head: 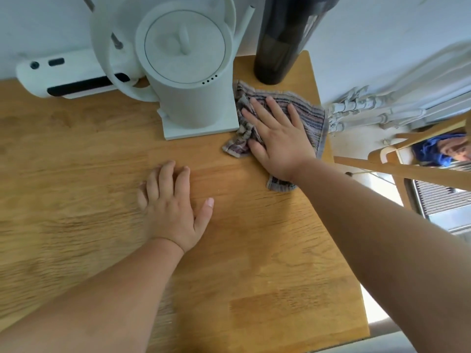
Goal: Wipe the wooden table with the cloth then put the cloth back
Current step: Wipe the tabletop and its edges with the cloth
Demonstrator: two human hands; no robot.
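**Wiping step in hand at the bench's far right corner**

The right hand [276, 138] lies flat with its fingers straight and spread, pressing the striped cloth [309, 118] onto the wooden bench [254, 276]. The cloth sits at 1 o'clock from the left hand [173, 207]. The white kettle [188, 72] is against it at its 9 o'clock, and a dark cylinder [280, 47] stands near at 12 o'clock. The left hand rests open, palm down on bare wood, holding nothing.

Judgement: wiping is under way and the cloth's return is not yet due. The next move calls for a pressed sweep toward 7 o'clock without nudging the kettle.

Both hands [276, 138] flat, fingers spread
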